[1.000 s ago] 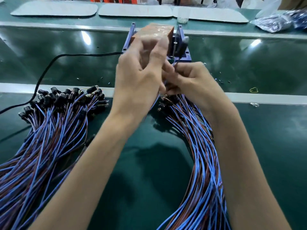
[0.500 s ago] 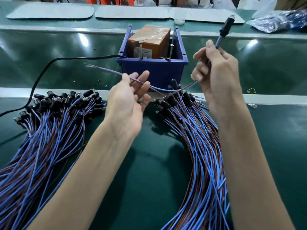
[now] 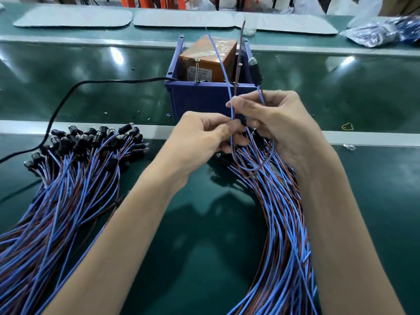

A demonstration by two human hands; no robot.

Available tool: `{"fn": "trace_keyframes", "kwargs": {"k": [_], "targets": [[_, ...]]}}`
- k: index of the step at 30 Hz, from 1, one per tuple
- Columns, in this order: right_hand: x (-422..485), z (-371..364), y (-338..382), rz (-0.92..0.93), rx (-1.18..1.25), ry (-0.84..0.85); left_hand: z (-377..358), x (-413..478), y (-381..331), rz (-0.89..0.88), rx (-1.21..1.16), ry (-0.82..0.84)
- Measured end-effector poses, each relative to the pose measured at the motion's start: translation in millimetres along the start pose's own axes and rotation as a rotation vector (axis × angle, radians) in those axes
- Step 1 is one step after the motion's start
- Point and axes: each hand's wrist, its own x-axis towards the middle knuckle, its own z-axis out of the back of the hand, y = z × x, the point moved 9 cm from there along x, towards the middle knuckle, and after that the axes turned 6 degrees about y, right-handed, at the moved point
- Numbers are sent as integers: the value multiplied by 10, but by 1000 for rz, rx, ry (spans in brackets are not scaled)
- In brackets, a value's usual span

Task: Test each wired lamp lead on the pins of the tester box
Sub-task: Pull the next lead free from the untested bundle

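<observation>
The left pile (image 3: 75, 173) lies untouched, lamps fanned toward the belt edge. The left hand (image 3: 202, 135), half a second ago loose with the wire sliding over its fingers, now curls thumb and forefinger into a pinch at the lead (image 3: 228, 92), just beside the other hand. Behind them stands the box (image 3: 204, 101), its pins (image 3: 196, 69) upright. The lead is now folded into a loop, both free ends pointing up in front of the box; whether either end touches a pin I cannot tell. The right hand (image 3: 275, 119), earlier raised out to the side, has come in and grips the lead below its lamp (image 3: 254, 69). The right pile (image 3: 279, 223) lies under it. This lead seems ready for testing.
</observation>
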Motion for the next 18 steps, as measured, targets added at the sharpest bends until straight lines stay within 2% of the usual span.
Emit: {"fn": "trace_keyframes", "kwargs": {"k": [5,10,13,18], "targets": [[20,-31,-9,10,-31,5,41,8,36,-3,-51,-23],[27,-65,-10,-29,89,-11,243,31,81,-51,-19,-204],[35,44,-18,-35,106,-115,445,34,115,-70,-25,-344],[32,251,-40,-24,168,-281,647,71,202,-32,232,-434]]}}
